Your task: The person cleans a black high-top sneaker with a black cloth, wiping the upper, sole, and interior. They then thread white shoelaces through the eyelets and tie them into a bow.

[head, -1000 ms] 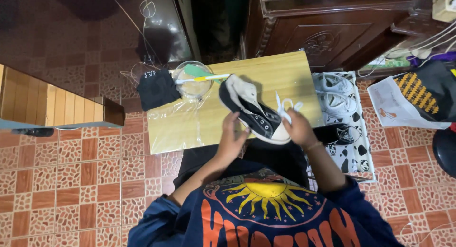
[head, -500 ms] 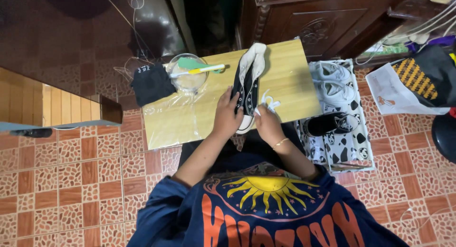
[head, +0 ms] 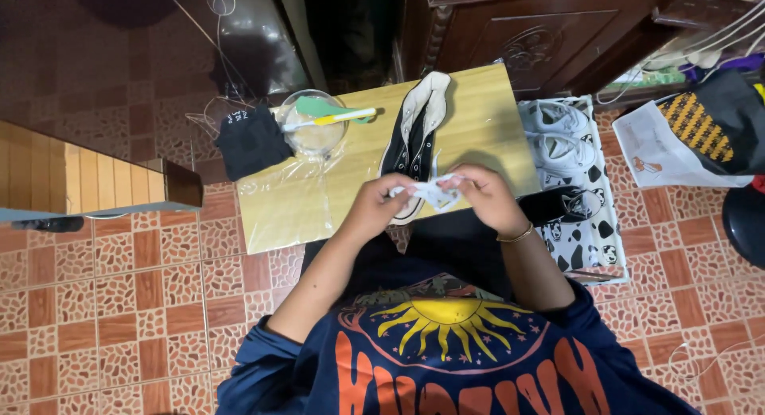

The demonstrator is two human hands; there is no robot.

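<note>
From the head camera, a low wooden counter (head: 486, 128) stands on a floor of red and cream tiles (head: 119, 303), with a sheet of clear plastic (head: 311, 184) spread over its left part. A black high-top shoe (head: 414, 136) with a white sole lies on the counter, its opening pointing away from the person and its toe end toward them.

Both hands are at the near end of that shoe. The left hand (head: 378, 204) and the right hand (head: 482, 193) are close together, and each pinches part of a bunched white shoelace (head: 434, 193) that runs between them, just above the toe of the shoe. The fingers are closed on the lace. A thin gold bracelet (head: 516, 236) sits on the right wrist.

On the far left part of the counter stands a clear glass bowl (head: 315, 128), with a brush (head: 335, 116) that has a green head and a yellow and white handle lying across its rim. Just left of the bowl, a black cloth (head: 251, 140) lies at the edge of the counter.

To the right of the counter, a mat with a black and white cow pattern (head: 586, 232) lies on the floor. A pair of white sneakers (head: 558, 136) rests on its far end, and a second black shoe (head: 554, 206) lies on it near the right hand. Further right is a white paper bag (head: 661, 152) beside a dark bag with a yellow pattern (head: 701, 124).
</note>
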